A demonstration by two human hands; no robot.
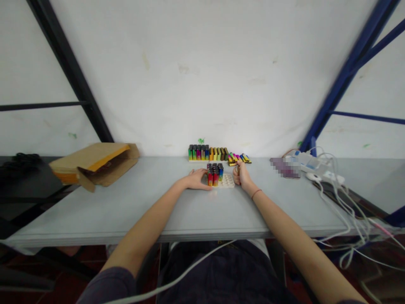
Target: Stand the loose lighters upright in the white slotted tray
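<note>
Several red and blue lighters (213, 175) stand upright in the left part of a pale tray (228, 181) with rows of holes. Around the tray's left end curves my left hand (196, 179), thumb at the front and fingers behind, steadying it beside the red lighters. My right hand (241, 175) is closed at the tray's right end, thumb on top. A lighter (236, 168) shows a little between its fingers; most of it is hidden. Just behind this hand lies a loose pile of colourful lighters (239, 158).
Against the wall stand a block of black-topped lighters (198, 153) and a block of yellowish ones (218, 153). An open cardboard box (95, 162) lies at the left. At the right are a power strip (308, 160), tangled white cables (344, 202) and a blurred-out flat item (284, 167).
</note>
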